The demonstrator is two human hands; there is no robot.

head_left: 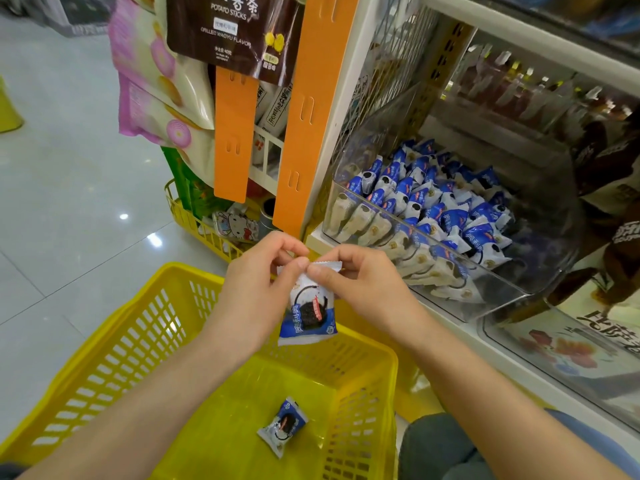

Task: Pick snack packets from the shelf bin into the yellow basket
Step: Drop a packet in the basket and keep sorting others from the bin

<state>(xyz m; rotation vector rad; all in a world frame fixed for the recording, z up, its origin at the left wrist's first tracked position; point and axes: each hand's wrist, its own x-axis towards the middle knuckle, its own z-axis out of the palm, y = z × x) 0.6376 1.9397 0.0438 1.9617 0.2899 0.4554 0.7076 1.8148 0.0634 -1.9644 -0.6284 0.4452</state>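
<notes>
Both hands (263,285) pinch packet (308,311) above yellow basket (114,344); clear bin (450,271) right

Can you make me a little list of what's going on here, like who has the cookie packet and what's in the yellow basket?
place: shop aisle beside a snack shelf
held packet: blue and white cookie packet, hanging above the basket
left hand: pinches the packet's top edge
right hand: pinches the same top edge
yellow basket: on the floor, under the hands
in basket: one matching packet lying on the bottom
shelf bin: clear, still holding many packets
</notes>
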